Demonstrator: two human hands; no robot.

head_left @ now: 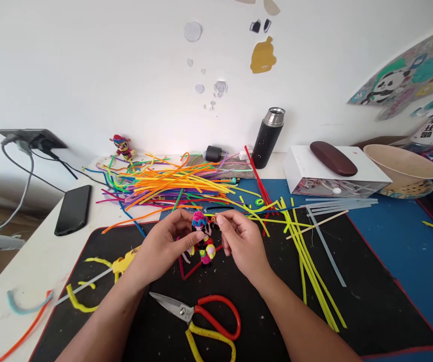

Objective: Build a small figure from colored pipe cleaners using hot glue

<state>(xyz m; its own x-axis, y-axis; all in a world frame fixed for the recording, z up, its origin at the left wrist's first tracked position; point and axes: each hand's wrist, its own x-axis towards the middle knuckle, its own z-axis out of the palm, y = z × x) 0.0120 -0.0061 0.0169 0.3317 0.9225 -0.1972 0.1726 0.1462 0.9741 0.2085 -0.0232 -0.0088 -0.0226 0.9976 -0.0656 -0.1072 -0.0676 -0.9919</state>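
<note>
My left hand [166, 246] is closed around a small pipe cleaner doll [206, 253] with a pink and blue head and a body of pink, yellow and black. Close to the doll's head, my right hand [243, 245] is pinched; a tiny reddish-yellow bit shows by its fingertips, too small to name. A bent dark red pipe cleaner [192, 274] shows below the doll. Nearer to me, scissors [185, 311] with one red and one yellow handle lie partly spread on the black mat [277, 327].
Behind my hands lies a pile of coloured pipe cleaners [175, 183]. Yellow-green pipe cleaners [310, 261] and translucent sticks [329, 251] lie right. A black flask [267, 141], white box [337, 173] and bowl [401, 161] stand behind. Left are a phone [73, 210] and another doll [122, 147].
</note>
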